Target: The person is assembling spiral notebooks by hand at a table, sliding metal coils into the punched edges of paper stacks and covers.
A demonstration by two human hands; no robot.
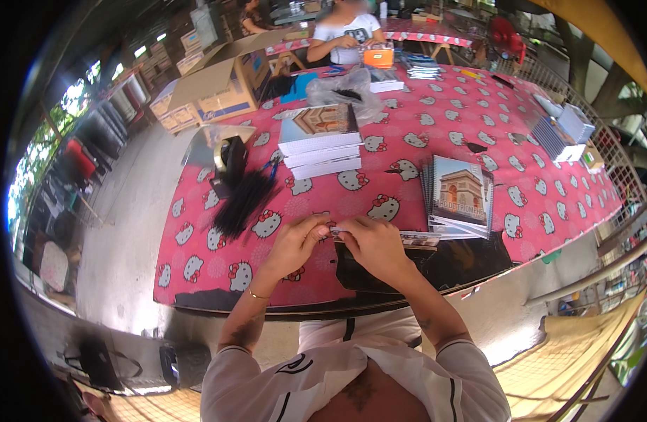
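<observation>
both hands pinch a thin flat notebook with a dark spine strip (387, 238) at the near edge of the pink cat-print desk (478, 119); left hand (293, 243) and right hand (374, 243) closed on it. finished arch-cover notebook stack (458, 197) sits right, black binding strips bundle (244, 202) left, so binding looks midway.

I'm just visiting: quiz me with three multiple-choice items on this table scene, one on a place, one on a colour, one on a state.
1. Where does the bundle of black strips lie?
A. left of the hands
B. right of the hands
C. on the floor

2. What is the tablecloth's main colour?
A. green
B. pink-red
C. white

3. What are the left hand and right hand doing?
A. resting apart
B. together pinching a thin notebook
C. lifting a box

Answers: 1 A, it lies by the tape dispenser; 2 B, with white cat faces; 3 B, fingers meet on its edge.
</observation>
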